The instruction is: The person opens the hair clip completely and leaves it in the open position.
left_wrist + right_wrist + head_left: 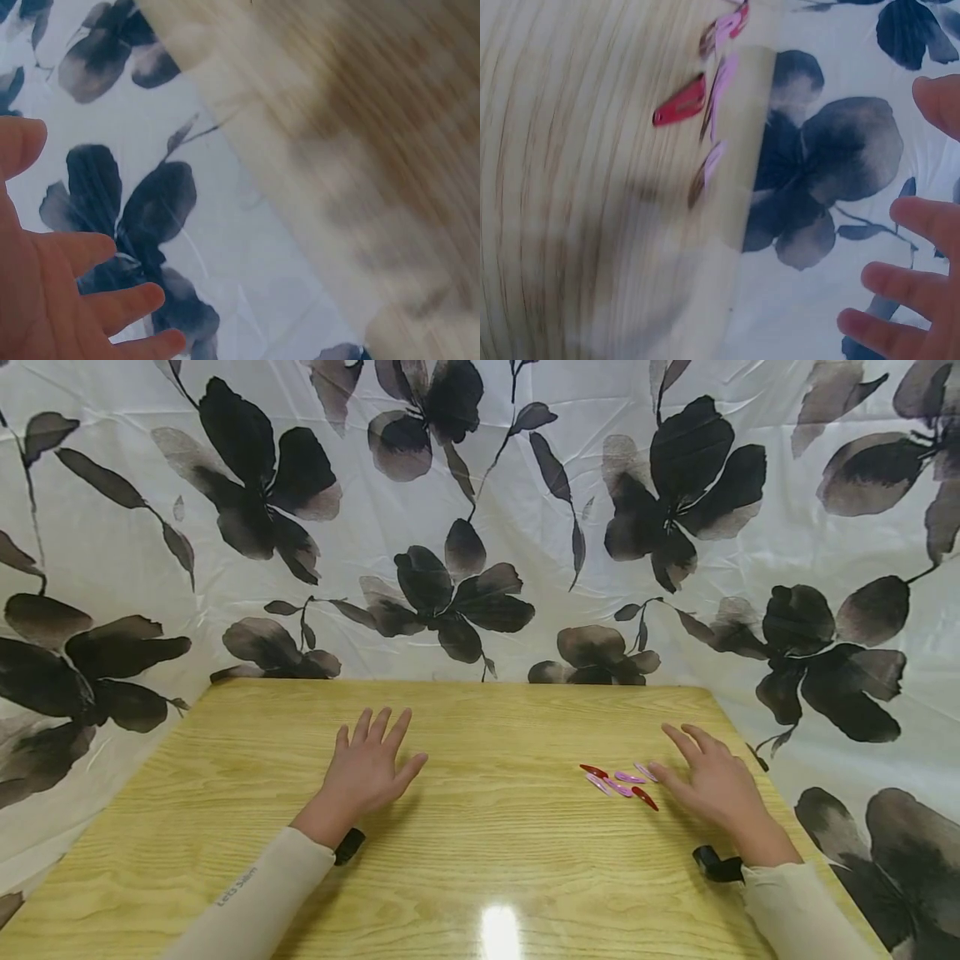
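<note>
Several snap hair clips lie in a loose cluster on the right part of the table. Two are red, one red clip [645, 798] at the near side and another red clip [594, 771] at the far side; the rest are pink, such as the pink clip [629, 777]. My right hand [712, 781] hovers just right of the cluster, fingers extended and holding nothing. Over the left half of the table is my left hand [367, 768], fingers spread, also with nothing in it. In the right wrist view a red clip [680, 102] lies beside pink ones, apart from the fingers [907, 289].
The wooden table [465, 852] has its far edge against a white hanging cloth [570, 602] printed with dark flowers. Black wrist straps, the left strap [349, 846] and the right strap [716, 864], sit at the cuffs. Light glares off the table's near middle.
</note>
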A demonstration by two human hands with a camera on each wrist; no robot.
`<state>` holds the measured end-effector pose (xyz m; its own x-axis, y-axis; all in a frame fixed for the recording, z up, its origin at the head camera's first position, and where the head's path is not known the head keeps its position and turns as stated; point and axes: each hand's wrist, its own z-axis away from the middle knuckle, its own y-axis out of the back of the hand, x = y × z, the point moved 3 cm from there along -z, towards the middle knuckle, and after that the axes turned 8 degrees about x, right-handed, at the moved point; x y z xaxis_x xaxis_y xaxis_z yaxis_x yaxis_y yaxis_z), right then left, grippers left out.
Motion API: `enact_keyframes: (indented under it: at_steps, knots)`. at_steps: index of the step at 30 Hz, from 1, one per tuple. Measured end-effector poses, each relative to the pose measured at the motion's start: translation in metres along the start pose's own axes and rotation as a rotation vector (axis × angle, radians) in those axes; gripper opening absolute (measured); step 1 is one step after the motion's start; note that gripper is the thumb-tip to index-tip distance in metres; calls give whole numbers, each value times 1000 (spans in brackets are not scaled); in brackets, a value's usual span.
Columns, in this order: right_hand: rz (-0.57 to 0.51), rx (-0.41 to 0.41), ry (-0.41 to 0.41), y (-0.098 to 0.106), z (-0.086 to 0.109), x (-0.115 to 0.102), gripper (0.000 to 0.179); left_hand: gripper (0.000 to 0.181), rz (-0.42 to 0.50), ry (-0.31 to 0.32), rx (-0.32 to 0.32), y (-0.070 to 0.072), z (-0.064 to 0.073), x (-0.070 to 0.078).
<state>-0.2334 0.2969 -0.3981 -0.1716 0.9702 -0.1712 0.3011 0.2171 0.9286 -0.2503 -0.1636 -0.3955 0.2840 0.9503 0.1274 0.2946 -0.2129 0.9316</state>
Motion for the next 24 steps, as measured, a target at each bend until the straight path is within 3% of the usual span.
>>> enact_keyframes:
  at_steps: [16,24]
  knots:
    - [-67,89,18,-6,2,-19,59,64,-2,-145,77,-10,-8,40]
    - [-112,113,30,-8,2,-31,46,63,20,-173,56,-16,-12,56]
